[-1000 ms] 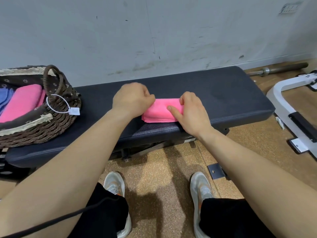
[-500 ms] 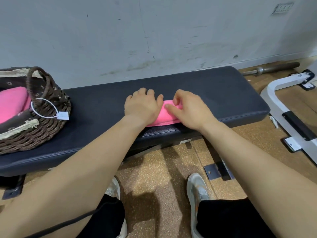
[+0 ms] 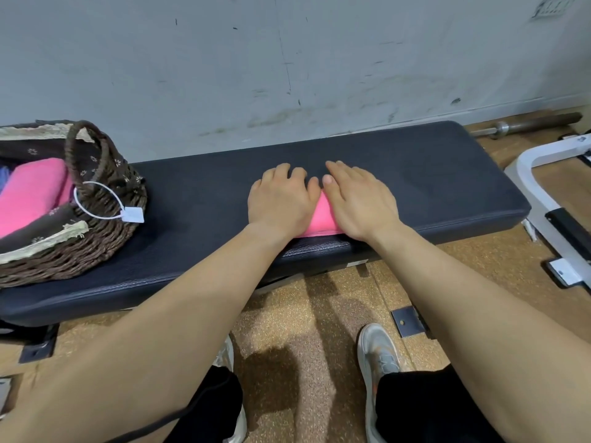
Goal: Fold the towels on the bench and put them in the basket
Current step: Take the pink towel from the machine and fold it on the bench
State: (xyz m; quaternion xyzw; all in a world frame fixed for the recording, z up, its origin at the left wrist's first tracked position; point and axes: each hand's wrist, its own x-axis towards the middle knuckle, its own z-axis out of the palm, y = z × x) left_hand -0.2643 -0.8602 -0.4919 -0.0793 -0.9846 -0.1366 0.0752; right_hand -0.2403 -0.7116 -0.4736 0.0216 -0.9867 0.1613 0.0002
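We now have both palms pressed flat on the small folded pink towel, where a second ago our fingers were curled around its ends, pinching the last fold over. Our left hand lies spread over the towel's left part and our right hand over its right part, fingers stretched out and gripping nothing, thumbs almost touching above the strip of pink that shows between them. The towel sits near the front edge of the black padded table, and it looks narrower than it did a moment before, though our hands hide most of it. We judge that the folding of this piece is finished and that we are only smoothing it flat, so what remains for it is the lift over to the brown woven wicker basket, which stands at the left end of the table, well apart from our hands.

Counting: one pink towel lies under our palms, and we see no other towel loose on the table. In the basket we count one folded pink towel and, at the picture's left edge, a sliver of blue cloth that may be another. One basket, one white tag on its handle loop
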